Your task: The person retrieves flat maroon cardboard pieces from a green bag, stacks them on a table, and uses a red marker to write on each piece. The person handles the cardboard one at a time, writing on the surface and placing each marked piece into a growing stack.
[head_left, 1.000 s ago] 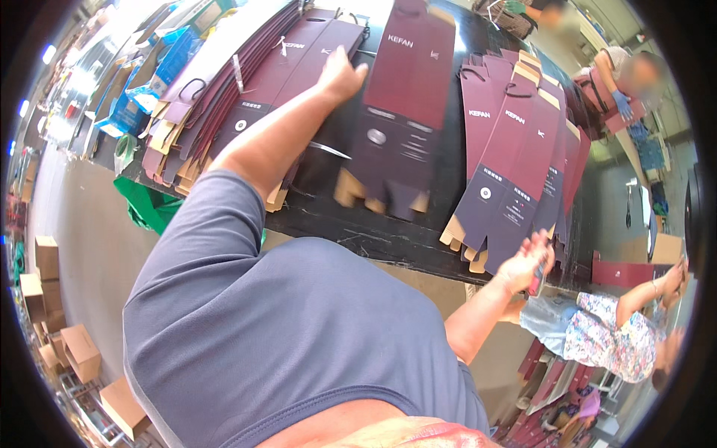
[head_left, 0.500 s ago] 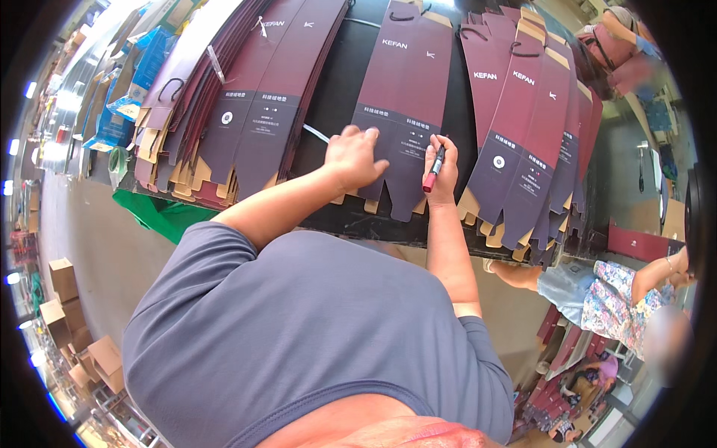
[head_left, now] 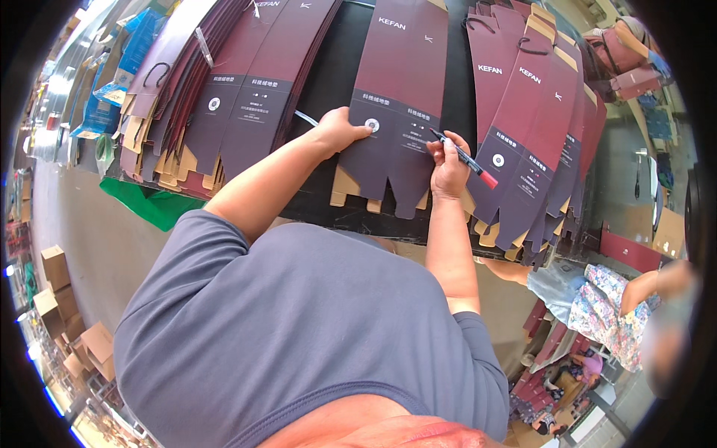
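Observation:
In front of me a flat-folded maroon and dark purple carton [head_left: 398, 71] lies on the black table [head_left: 321, 201], its notched flaps toward me. My left hand [head_left: 340, 133] pinches the carton's left edge, thumb on the printed face beside a round white mark; its other fingers are mostly hidden. A marker pen [head_left: 470, 161], dark with a red end, is gripped in my right hand [head_left: 449, 173]. Its dark tip is close to the carton's right part, and I cannot tell whether it touches. The red end points down to the right.
Flat cartons of the same kind are stacked at left [head_left: 246, 89] and fanned out at right [head_left: 515, 142]. Blue packaging [head_left: 112, 97] stands far left. Green cloth [head_left: 153, 205] hangs below the table edge. A person in a floral top [head_left: 605, 306] is at lower right.
My left hand has come down from above the carton onto its left edge. The marker has swung round in my right hand, its red end now pointing right.

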The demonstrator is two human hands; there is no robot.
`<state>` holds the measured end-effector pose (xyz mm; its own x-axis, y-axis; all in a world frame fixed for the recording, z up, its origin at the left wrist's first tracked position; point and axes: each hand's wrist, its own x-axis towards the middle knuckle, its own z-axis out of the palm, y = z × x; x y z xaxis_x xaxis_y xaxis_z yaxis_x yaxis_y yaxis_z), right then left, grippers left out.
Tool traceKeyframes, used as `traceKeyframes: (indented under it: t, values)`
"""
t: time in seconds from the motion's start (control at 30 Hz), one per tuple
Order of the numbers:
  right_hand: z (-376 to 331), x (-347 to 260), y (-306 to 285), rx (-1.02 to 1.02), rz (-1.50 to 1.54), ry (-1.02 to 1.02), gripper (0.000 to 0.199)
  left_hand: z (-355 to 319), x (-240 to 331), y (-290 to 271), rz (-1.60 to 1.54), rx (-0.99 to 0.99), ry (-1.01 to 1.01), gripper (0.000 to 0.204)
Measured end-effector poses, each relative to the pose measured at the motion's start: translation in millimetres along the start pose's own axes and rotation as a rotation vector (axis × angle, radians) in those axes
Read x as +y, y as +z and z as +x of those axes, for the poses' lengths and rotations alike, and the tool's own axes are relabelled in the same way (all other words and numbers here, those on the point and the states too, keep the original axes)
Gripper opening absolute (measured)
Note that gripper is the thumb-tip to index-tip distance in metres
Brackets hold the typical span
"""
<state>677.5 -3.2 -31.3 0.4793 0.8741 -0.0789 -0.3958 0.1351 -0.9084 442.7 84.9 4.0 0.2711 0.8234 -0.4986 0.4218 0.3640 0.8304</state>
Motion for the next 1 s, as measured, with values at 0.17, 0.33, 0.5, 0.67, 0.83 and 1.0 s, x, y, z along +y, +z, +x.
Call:
traceKeyframes:
  t: [0.17,0.33,0.5,0.67,0.83,1.0]
  values:
    - [16,4,-10,-0.094,-0.442,-0.290,0.017,-3,0,0,0.155,0.025,0.003,0.045]
    - [25,21,-12,-0.148,-0.604,-0.439,0.017,3,-4,1,0.203,0.017,0.009,0.048]
    - [29,26,-16,-0.120,-0.633,-0.421,0.021,1,-1,0,0.186,0.001,-0.002,0.052]
    - [31,28,-16,-0.101,-0.651,-0.440,0.022,3,-3,1,0.234,0.014,0.018,0.047]
    - [28,22,-10,-0.107,-0.725,-0.466,0.022,1,-2,2,0.240,0.024,0.016,0.046]
    - [30,23,-13,-0.062,-0.784,-0.505,0.021,-2,0,1,0.227,0.036,0.008,0.050]
